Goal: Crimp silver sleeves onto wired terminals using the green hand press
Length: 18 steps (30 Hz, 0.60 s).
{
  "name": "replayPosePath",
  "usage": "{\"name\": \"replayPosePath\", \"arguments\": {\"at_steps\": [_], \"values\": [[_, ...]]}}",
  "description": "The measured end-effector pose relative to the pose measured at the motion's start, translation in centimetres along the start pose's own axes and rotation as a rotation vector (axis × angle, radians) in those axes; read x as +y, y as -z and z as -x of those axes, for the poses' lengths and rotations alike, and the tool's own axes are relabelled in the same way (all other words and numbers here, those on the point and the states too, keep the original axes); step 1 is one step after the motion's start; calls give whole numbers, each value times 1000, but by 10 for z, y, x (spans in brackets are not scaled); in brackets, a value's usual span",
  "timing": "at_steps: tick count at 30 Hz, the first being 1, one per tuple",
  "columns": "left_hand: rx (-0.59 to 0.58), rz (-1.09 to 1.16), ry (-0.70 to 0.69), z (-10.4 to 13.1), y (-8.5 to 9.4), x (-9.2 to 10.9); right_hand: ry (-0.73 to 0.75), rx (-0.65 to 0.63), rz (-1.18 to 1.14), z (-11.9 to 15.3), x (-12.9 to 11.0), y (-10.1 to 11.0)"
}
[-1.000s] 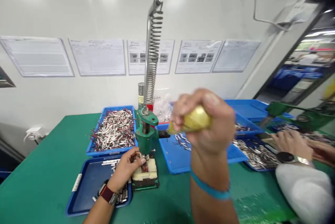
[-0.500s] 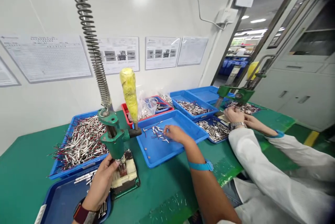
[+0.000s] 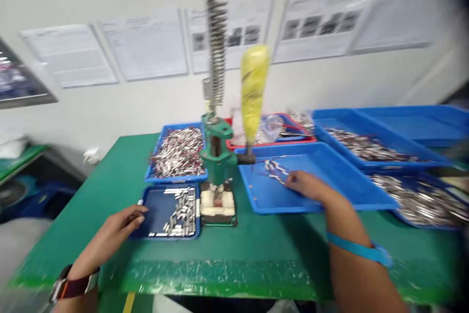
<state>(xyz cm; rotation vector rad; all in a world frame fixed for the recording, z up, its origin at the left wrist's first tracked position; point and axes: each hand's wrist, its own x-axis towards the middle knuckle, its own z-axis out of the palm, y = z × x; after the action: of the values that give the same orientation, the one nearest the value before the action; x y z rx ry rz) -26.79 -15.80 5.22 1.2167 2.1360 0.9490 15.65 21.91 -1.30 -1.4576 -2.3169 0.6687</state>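
My left hand (image 3: 122, 227) hovers at the left edge of a small dark blue tray (image 3: 156, 208) holding short silvery metal cylinders (image 3: 185, 210). Its thumb and fingers are a little apart, and nothing shows between them. Over a larger blue tray (image 3: 322, 169), my right hand (image 3: 306, 185) has its fingertips drawn together beside a few silvery parts with thin wires (image 3: 275, 170). Whatever those fingers pinch is too small and blurred to tell. Between my hands stands a green hand press (image 3: 218, 156) with a yellow-wrapped lever (image 3: 254, 93) and a pale base block (image 3: 218, 203).
Behind the dark tray, a blue tray (image 3: 161, 149) is heaped with silvery wired parts. A red tray (image 3: 271, 143) with bags and tools sits behind the press. More blue trays (image 3: 406, 149) of metal parts line the right. The green table's front edge (image 3: 227, 291) runs nearby.
The view has swung left, and the co-worker's arms are out of sight. My left hand has left the press base and moved left to the small tray. My right hand stays over the blue tray.
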Motion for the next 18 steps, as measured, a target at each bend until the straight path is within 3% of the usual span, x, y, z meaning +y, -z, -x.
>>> {"name": "replayPosePath", "arguments": {"at_steps": [3, 5, 13, 15, 18], "values": [[-16, -65, -50, 20, 2, -10, 34, -181, -46, -12, 14, 0], [-61, -143, -128, 21, -1, -8, 18, -223, -80, -18, 21, 1], [-446, -522, -267, -19, -23, 7, -217, -160, -52, -14, 7, 0], [-419, -588, -309, -26, -28, 7, -150, -143, -39, -12, 2, -1], [-290, -591, -337, -33, -35, 12, -29, -69, 7, -11, 0, -3]]}}
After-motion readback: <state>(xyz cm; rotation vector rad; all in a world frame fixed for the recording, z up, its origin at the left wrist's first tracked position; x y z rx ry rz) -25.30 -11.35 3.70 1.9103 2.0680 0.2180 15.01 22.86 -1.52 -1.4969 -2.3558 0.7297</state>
